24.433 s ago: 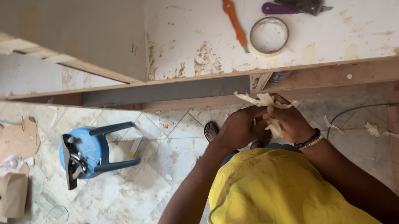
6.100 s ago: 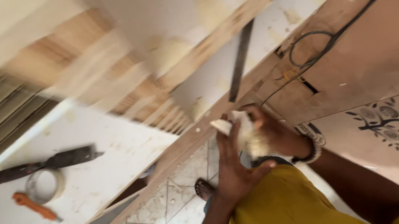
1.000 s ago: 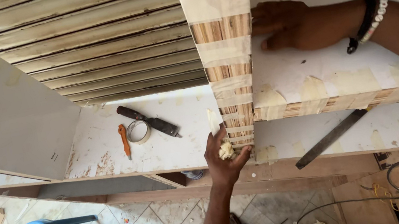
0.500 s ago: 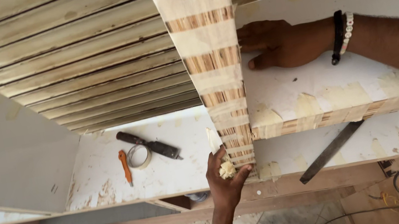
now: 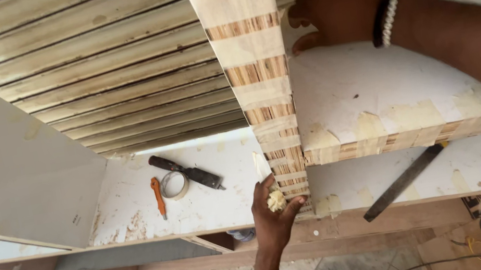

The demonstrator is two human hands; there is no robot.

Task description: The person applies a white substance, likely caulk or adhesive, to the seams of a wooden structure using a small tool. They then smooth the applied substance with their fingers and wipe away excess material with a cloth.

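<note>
The left hand [image 5: 274, 214] pinches a pale wad of filler [image 5: 276, 200] against the lower edge of the upright plywood panel [image 5: 255, 73], whose striped edge carries pale patches. The right hand [image 5: 333, 6], fingers curled, presses on the white shelf board [image 5: 390, 89] just beside that panel. On the lower shelf [image 5: 212, 199] lie a scraper [image 5: 186, 172], tape ring [image 5: 174, 185], orange tool [image 5: 158, 195] and flat metal bar [image 5: 404, 182].

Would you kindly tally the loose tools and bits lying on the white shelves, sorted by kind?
Scraper with dark handle: 1
Orange-handled tool: 1
Tape ring: 1
Flat metal file: 1
Total: 4
Apart from these, the left hand holds a pale wad against the striped board edge; the right hand rests on the upper shelf.
</note>
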